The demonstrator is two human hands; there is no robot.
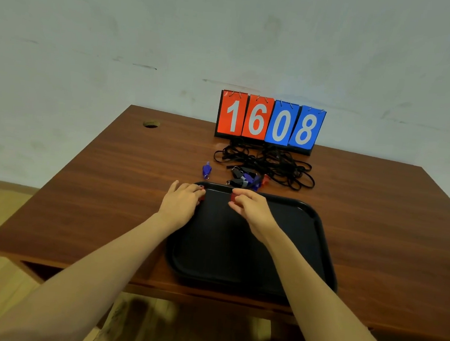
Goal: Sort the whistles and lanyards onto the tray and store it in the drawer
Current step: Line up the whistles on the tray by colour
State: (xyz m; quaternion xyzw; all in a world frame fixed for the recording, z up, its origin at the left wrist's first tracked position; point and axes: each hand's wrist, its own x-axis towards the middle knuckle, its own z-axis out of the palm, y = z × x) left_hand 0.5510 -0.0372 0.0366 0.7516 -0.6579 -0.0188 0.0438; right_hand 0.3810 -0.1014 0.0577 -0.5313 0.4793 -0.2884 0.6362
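Observation:
A black tray [288, 238] lies on the brown desk in front of me. My left hand [180, 200] holds a red whistle [202, 192] at the tray's far left corner. My right hand [250, 208] pinches another red whistle [233, 197] over the tray's far edge. Beyond the tray lies a small heap of black, blue and red whistles [246, 180]. A single blue whistle [206, 170] lies apart to the left of the heap. A tangle of black lanyards [270, 163] is spread behind the heap.
A flip scoreboard [270, 121] reading 16 and 08 stands at the desk's back edge against the wall. A round cable hole [151, 124] is at the desk's far left. The desk's front edge [154, 283] runs under my forearms.

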